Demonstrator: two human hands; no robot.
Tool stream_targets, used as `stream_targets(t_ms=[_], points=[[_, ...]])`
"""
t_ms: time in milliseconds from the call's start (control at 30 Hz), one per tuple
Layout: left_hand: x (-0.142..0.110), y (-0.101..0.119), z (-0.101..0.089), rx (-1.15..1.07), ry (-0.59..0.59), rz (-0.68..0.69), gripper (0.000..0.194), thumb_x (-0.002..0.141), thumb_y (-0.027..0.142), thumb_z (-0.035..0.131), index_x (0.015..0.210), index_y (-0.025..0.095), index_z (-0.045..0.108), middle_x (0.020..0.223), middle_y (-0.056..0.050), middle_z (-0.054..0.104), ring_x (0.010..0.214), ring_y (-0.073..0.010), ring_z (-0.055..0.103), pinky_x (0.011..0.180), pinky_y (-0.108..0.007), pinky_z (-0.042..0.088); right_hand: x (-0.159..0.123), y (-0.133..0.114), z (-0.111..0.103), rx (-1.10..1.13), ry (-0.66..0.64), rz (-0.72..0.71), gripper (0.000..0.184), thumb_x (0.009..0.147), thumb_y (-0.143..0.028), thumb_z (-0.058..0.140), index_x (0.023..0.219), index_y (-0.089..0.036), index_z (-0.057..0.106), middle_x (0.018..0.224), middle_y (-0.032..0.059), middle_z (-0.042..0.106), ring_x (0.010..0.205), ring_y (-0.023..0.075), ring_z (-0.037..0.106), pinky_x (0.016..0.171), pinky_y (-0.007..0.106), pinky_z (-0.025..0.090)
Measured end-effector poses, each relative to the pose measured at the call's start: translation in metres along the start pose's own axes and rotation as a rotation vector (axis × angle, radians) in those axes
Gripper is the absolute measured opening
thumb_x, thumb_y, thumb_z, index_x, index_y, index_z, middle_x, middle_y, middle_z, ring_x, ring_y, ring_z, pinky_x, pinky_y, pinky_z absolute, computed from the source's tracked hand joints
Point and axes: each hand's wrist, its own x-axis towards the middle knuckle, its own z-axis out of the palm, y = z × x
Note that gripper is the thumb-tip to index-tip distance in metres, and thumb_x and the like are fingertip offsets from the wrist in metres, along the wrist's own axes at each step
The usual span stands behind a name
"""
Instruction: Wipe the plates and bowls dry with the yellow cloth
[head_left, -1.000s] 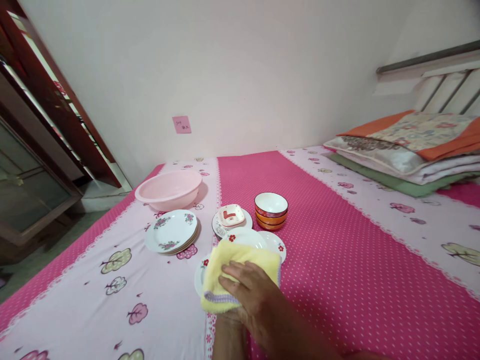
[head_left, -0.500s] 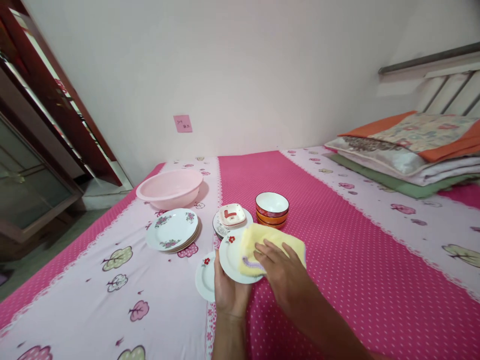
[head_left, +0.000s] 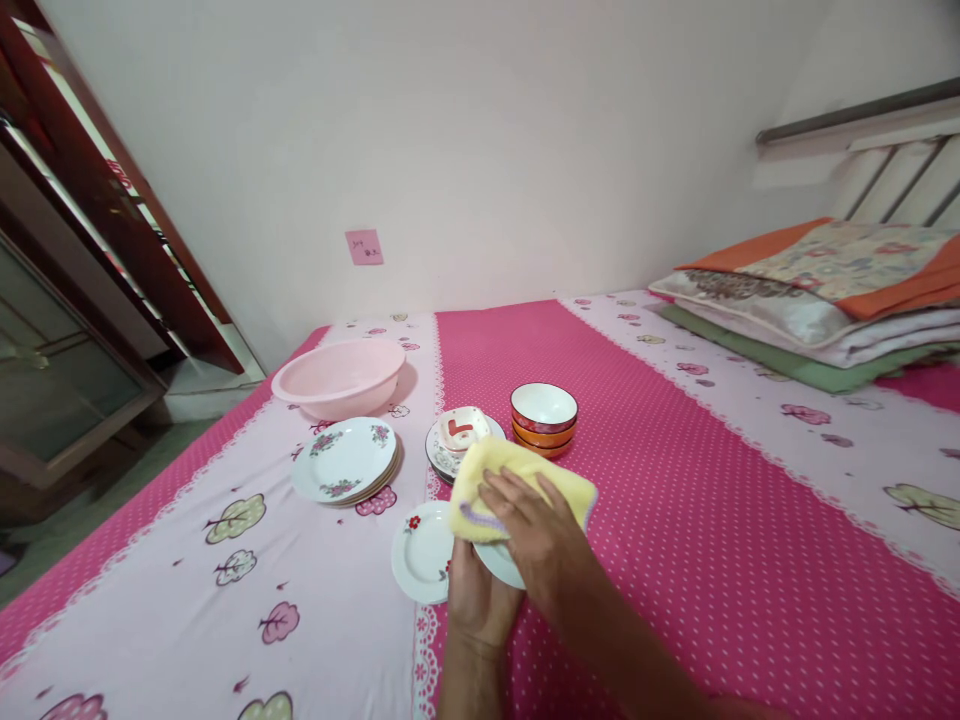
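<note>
My left hand (head_left: 480,598) holds a small white plate (head_left: 501,565) from below, and most of that plate is hidden under a yellow cloth (head_left: 517,490) with a purple edge. Pressed on top of the cloth is my right hand (head_left: 536,520), its fingers closed on the fabric against the plate. A second white plate (head_left: 421,555) with red flowers lies on the bed just left of my left hand. Behind the cloth, a small square dish (head_left: 463,428) rests on a stack of patterned plates (head_left: 442,462). Stacked bowls (head_left: 545,420), orange outside and white inside, stand behind to the right.
A stack of large floral plates (head_left: 345,460) and a pink basin (head_left: 341,378) sit at left on the bedspread (head_left: 712,520). Folded bedding (head_left: 832,300) is piled at the far right. A pink note (head_left: 364,247) is on the wall.
My right hand has slid the yellow cloth leftward across the held plate, covering its red flower. My left hand and plate have shifted slightly right and down, exposing more of the plate on the bed.
</note>
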Motion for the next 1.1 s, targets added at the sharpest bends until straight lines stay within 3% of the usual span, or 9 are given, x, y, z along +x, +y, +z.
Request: stream_targets(t_ms=[100, 200, 433, 567, 733, 900, 967, 1033, 1100], points=[[0.008, 0.004, 0.0, -0.198, -0.018, -0.034, 0.049, 0.105, 0.046, 0.041, 0.125, 0.016, 0.074, 0.136, -0.015, 0.072, 0.141, -0.0287, 0.055, 0.124, -0.048, 0.033, -0.003, 0.013, -0.018, -0.029, -0.103, 0.067, 0.053, 0.094, -0.006, 0.043, 0.142, -0.02, 0.059, 0.152, 0.0127, 0.059, 0.144, 0.0355, 0.05, 0.119, 0.063, 0.034], [0.008, 0.014, -0.013, -0.326, 0.002, -0.012, 0.05, 0.105, 0.046, 0.041, 0.132, 0.016, 0.071, 0.131, -0.016, 0.074, 0.134, -0.0296, 0.061, 0.12, -0.049, 0.039, -0.007, 0.006, -0.039, 0.025, -0.235, 0.05, 0.049, 0.096, -0.006, 0.041, 0.138, -0.018, 0.062, 0.15, 0.0123, 0.061, 0.145, 0.0333, 0.049, 0.118, 0.062, 0.037], [0.0, 0.03, -0.045, -0.227, 0.077, -0.117, 0.056, 0.1, 0.052, 0.052, 0.149, 0.024, 0.054, 0.111, -0.013, 0.08, 0.086, -0.0267, 0.077, 0.082, -0.043, 0.064, -0.003, -0.035, -0.052, 0.225, -0.396, -0.116, 0.06, 0.088, 0.001, 0.045, 0.14, -0.024, 0.061, 0.151, 0.0016, 0.062, 0.144, 0.0205, 0.051, 0.125, 0.047, 0.034], [-0.001, 0.033, -0.037, -0.231, 0.094, -0.135, 0.057, 0.104, 0.051, 0.044, 0.148, 0.017, 0.055, 0.114, -0.015, 0.08, 0.101, -0.0264, 0.077, 0.1, -0.043, 0.058, -0.001, -0.021, -0.037, 0.227, -0.296, -0.101, 0.069, 0.081, 0.001, 0.046, 0.146, -0.021, 0.056, 0.151, 0.0072, 0.06, 0.14, 0.0233, 0.052, 0.119, 0.047, 0.039], [0.001, 0.03, -0.008, -0.141, 0.111, -0.049, 0.062, 0.102, 0.06, 0.047, 0.142, 0.016, 0.062, 0.133, -0.017, 0.073, 0.13, -0.0323, 0.063, 0.117, -0.049, 0.043, 0.002, -0.003, -0.037, 0.358, -0.123, -0.033, 0.059, 0.082, 0.0, 0.047, 0.137, -0.019, 0.059, 0.131, 0.0094, 0.071, 0.122, 0.0246, 0.063, 0.104, 0.043, 0.051], [0.004, 0.017, 0.004, -0.005, 0.084, 0.037, 0.036, 0.096, 0.032, 0.069, 0.131, 0.021, 0.067, 0.134, -0.009, 0.072, 0.129, -0.0243, 0.063, 0.112, -0.038, 0.046, 0.004, -0.001, -0.04, 0.273, 0.156, -0.015, 0.049, 0.083, -0.008, 0.052, 0.131, -0.013, 0.061, 0.112, 0.0156, 0.073, 0.104, 0.0319, 0.068, 0.088, 0.046, 0.057], [0.005, 0.014, 0.001, 0.058, 0.111, 0.051, 0.035, 0.092, 0.034, 0.075, 0.124, 0.022, 0.068, 0.118, -0.007, 0.076, 0.109, -0.0209, 0.071, 0.097, -0.033, 0.053, 0.004, 0.001, -0.044, 0.35, 0.217, 0.101, 0.038, 0.085, -0.013, 0.055, 0.122, -0.014, 0.065, 0.105, 0.0136, 0.075, 0.097, 0.0311, 0.07, 0.085, 0.044, 0.058], [0.005, 0.015, -0.001, 0.132, 0.17, 0.088, 0.038, 0.086, 0.032, 0.081, 0.12, 0.022, 0.068, 0.101, -0.004, 0.077, 0.089, -0.0162, 0.072, 0.086, -0.028, 0.054, 0.004, 0.005, -0.051, 0.552, 0.253, 0.37, 0.029, 0.09, -0.023, 0.059, 0.117, -0.016, 0.068, 0.099, 0.011, 0.076, 0.087, 0.0286, 0.073, 0.076, 0.039, 0.06], [0.004, 0.017, -0.002, 0.161, 0.179, 0.119, 0.045, 0.082, 0.027, 0.085, 0.123, 0.023, 0.066, 0.101, -0.003, 0.078, 0.091, -0.0164, 0.073, 0.091, -0.029, 0.053, 0.004, 0.012, -0.056, 0.8, 0.262, 0.654, 0.031, 0.091, -0.037, 0.065, 0.114, -0.016, 0.068, 0.093, 0.0094, 0.077, 0.078, 0.027, 0.073, 0.065, 0.035, 0.06]])
